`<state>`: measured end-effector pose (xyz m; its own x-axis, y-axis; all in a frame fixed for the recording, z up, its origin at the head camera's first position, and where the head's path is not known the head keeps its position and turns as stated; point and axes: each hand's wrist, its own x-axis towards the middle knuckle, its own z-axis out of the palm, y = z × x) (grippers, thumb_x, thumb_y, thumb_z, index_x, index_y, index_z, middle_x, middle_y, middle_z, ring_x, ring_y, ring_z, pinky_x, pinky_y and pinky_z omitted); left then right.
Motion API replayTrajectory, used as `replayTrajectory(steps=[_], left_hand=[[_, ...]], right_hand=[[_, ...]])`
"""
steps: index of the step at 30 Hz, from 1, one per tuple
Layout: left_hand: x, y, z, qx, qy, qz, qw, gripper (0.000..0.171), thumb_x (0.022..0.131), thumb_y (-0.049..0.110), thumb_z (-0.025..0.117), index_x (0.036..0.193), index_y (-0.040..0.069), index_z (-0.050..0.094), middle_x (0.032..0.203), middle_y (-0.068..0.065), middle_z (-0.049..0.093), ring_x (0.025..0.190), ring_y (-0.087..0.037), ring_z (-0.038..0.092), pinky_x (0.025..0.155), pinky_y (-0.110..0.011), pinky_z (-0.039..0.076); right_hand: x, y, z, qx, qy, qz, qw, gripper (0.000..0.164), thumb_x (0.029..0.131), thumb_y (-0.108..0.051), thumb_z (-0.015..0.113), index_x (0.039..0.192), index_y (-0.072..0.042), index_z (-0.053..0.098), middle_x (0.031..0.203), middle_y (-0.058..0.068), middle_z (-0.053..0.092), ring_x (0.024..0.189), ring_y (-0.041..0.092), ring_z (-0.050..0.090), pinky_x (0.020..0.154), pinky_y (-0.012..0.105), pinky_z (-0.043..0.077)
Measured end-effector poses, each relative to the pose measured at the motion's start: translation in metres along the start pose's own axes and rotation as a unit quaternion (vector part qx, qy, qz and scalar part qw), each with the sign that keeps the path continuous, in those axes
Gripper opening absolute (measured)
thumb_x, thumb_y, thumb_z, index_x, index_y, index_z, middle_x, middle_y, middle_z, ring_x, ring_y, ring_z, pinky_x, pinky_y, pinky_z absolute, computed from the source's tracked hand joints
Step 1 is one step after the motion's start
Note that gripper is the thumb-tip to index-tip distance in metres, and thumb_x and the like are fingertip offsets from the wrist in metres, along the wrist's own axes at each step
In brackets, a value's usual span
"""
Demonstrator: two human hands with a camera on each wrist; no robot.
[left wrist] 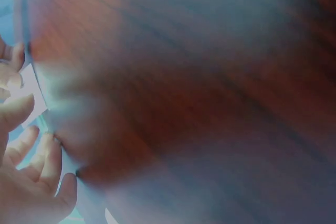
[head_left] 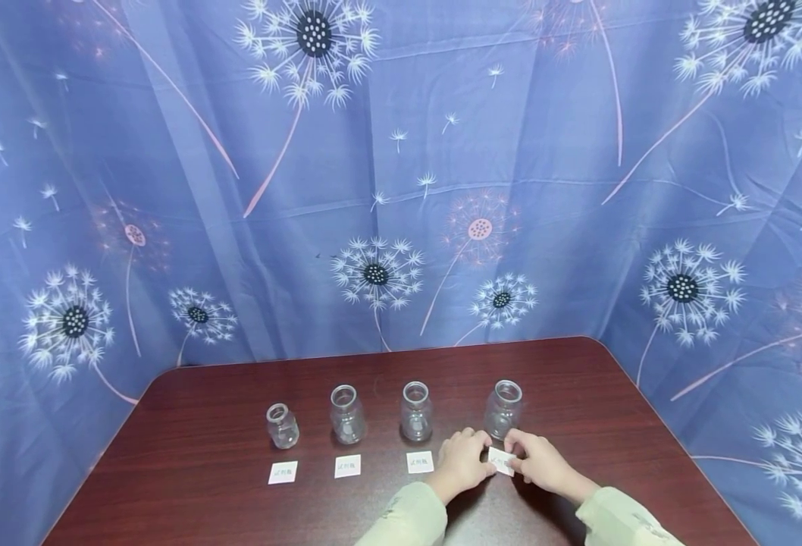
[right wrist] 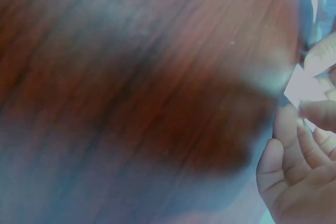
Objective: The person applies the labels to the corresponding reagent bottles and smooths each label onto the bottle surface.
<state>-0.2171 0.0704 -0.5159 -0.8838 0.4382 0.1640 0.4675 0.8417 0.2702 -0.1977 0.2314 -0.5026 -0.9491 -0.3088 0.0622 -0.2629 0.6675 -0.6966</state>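
Both hands are at a small white printed card point(head_left: 501, 461) in front of the rightmost glass jar point(head_left: 503, 409). My left hand point(head_left: 465, 461) pinches its left edge with thumb and forefinger. On its right edge, my right hand point(head_left: 540, 462) does the same. In the left wrist view the card point(left wrist: 35, 90) shows behind the left thumb point(left wrist: 18, 111), tilted and close to the tabletop. The right wrist view has the card point(right wrist: 298, 88) by the right thumb point(right wrist: 321, 114), with the other right fingers point(right wrist: 286, 129) spread below.
Further left stand two similar jars, a middle one point(head_left: 416, 413) and another point(head_left: 348, 417), plus a smaller jar point(head_left: 283, 428). White printed cards point(head_left: 420, 462) lie flat before each of these. The dark red wooden table point(head_left: 203, 432) meets a blue dandelion-print curtain point(head_left: 292, 288) behind.
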Motion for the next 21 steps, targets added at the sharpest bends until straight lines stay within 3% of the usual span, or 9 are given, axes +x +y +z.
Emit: replayTrajectory(steps=[4, 8, 14, 21], left_hand=[[-0.003, -0.003, -0.006, -0.037, 0.002, 0.011, 0.9992, 0.027, 0.069, 0.037, 0.070, 0.090, 0.023, 0.060, 0.076, 0.009, 0.057, 0.067, -0.007, 0.054, 0.056, -0.020, 0.037], [-0.005, -0.005, -0.014, -0.115, 0.014, 0.012, 0.9932, 0.023, 0.072, 0.031, 0.068, 0.090, 0.019, 0.061, 0.079, 0.010, 0.062, 0.069, -0.002, 0.056, 0.059, -0.018, 0.039], [-0.006, -0.005, -0.016, -0.223, 0.070, 0.024, 0.9721, 0.012, 0.075, 0.022, 0.065, 0.085, 0.017, 0.063, 0.076, 0.009, 0.066, 0.064, 0.006, 0.052, 0.059, -0.011, 0.038], [-0.009, -0.007, -0.018, -0.296, 0.126, 0.043, 0.9458, 0.010, 0.076, 0.016, 0.064, 0.084, 0.012, 0.063, 0.074, 0.003, 0.067, 0.062, 0.006, 0.052, 0.058, -0.010, 0.042]], right_hand=[[-0.001, -0.002, -0.005, 0.048, 0.005, -0.004, 0.999, 0.013, 0.076, 0.005, 0.055, 0.078, -0.004, 0.048, 0.061, 0.005, 0.058, 0.042, 0.008, 0.049, 0.039, 0.020, 0.040], [-0.003, -0.006, -0.011, 0.090, 0.021, -0.004, 0.996, 0.009, 0.076, 0.004, 0.057, 0.078, -0.002, 0.049, 0.062, 0.009, 0.060, 0.046, 0.009, 0.054, 0.042, 0.025, 0.044], [-0.006, -0.014, -0.016, 0.134, 0.048, 0.001, 0.990, 0.006, 0.078, 0.003, 0.057, 0.079, 0.003, 0.051, 0.065, 0.014, 0.062, 0.051, 0.011, 0.058, 0.049, 0.029, 0.048], [-0.008, -0.021, -0.016, 0.202, 0.063, 0.012, 0.977, 0.005, 0.079, 0.009, 0.053, 0.080, 0.005, 0.051, 0.069, 0.018, 0.063, 0.056, 0.011, 0.062, 0.052, 0.032, 0.051]])
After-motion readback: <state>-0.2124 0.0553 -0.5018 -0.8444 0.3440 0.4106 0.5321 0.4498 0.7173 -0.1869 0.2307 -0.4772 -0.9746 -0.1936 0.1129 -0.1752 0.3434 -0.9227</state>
